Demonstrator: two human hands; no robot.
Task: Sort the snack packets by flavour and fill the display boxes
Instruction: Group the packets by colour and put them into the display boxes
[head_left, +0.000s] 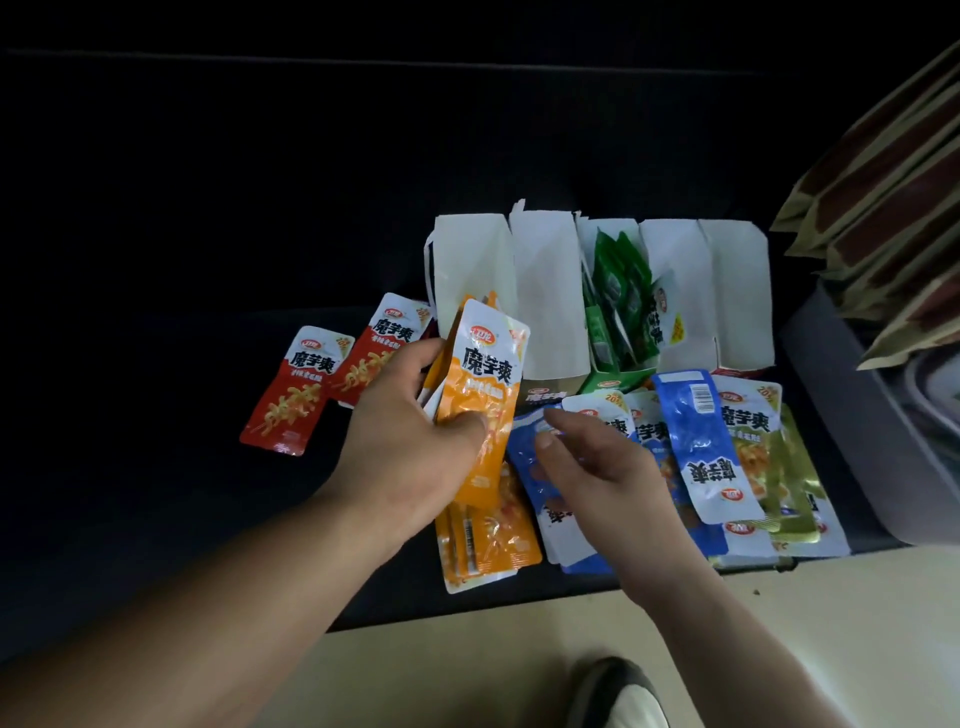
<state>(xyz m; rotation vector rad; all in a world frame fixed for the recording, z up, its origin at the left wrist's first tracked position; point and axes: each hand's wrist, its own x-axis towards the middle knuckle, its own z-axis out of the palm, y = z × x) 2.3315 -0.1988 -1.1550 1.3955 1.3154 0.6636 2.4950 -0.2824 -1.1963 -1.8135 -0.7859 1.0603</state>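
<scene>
From the head view, my left hand (410, 431) grips a fanned sheaf of orange packets (483, 374), thumb pressed across the front one and fingers curled behind. My right hand (597, 457) pinches the top edge of a blue packet (524, 441) between thumb and forefinger, on the heap just in front of the display boxes (545, 291). The boxes stand in a row at the back of the dark surface (208, 260). They are white card with the flaps up, and only one shows a fill, of green packets (618, 291). Red packets (301, 389) lie apart to the left, more orange ones (488, 540) lie under my left wrist, and olive packets (795, 467) lie at the right end under the blue pile (691, 431). To do this step well, I think I should lift the blue one by its flat sealed end, not its soft middle, and keep it clear of the orange sheaf so the colours stay apart. The packets are slick, glossy film, long, thin and limp, so they will likely slide over each other. Squaring the orange sheaf before dropping it upright into an open box should stop it splaying.
</scene>
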